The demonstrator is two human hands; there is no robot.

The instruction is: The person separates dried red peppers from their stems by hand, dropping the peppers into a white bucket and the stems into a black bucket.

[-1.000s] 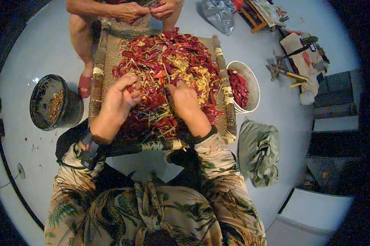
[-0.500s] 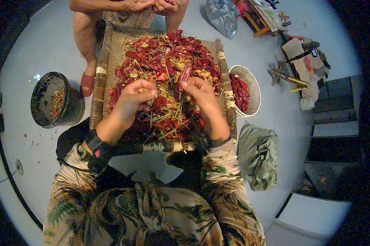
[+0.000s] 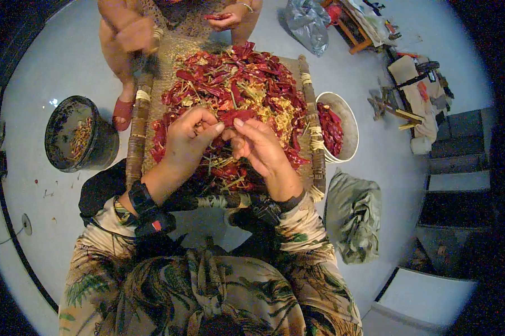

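A heap of dried red chili peppers (image 3: pixel 252 70), mixed with stems and yellow seeds, lies on a woven mat in a wooden frame (image 3: pixel 133 162). Above its near part, one dried chili pepper (image 3: pixel 238 116) is held crosswise between my hands. My right hand (image 3: pixel 263 148) pinches it, thumb on top. The fingers of my left hand (image 3: pixel 189 137) are closed at the pepper's left end, where the fingertips partly hide it.
On the left stands a black bucket (image 3: pixel 92 151) with stems inside. To the right are a white bucket (image 3: pixel 350 129) of red peppers and a grey-green cloth bundle (image 3: pixel 353 218). Across the frame sits another person, a red pepper in one hand (image 3: pixel 227 21).
My hands have come together. The pepper in my right hand has turned from upright to crosswise, its end now at my left fingers. The other person's hands have separated, one blurred toward the left.
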